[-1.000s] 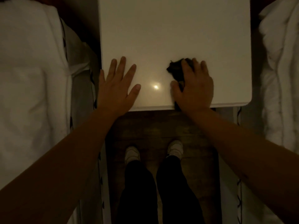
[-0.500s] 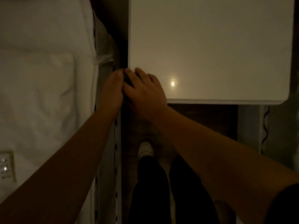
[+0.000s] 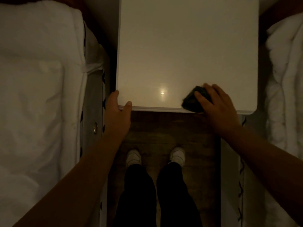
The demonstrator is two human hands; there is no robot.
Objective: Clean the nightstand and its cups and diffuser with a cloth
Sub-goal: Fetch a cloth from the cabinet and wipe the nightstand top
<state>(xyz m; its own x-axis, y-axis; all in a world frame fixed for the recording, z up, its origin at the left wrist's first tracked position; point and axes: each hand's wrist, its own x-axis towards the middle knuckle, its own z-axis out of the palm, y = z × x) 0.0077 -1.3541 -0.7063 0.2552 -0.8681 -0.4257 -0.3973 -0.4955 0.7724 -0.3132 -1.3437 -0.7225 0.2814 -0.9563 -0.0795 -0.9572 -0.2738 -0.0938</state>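
The white nightstand (image 3: 186,46) fills the upper middle of the head view, its glossy top bare with a small light reflection near the front. My right hand (image 3: 218,108) presses a dark crumpled cloth (image 3: 194,99) onto the top at the front right edge. My left hand (image 3: 117,115) grips the front left corner of the nightstand, thumb on top and fingers along the side. No cups or diffuser are in view.
A bed with white bedding (image 3: 37,95) runs along the left, and another white duvet (image 3: 285,79) lies at the right. Below the nightstand is dark wooden floor (image 3: 164,128), with my legs and white shoes (image 3: 133,157) standing on it.
My right hand has slid the cloth from the front left corner across to the front right edge. My left hand now grips the front left corner.
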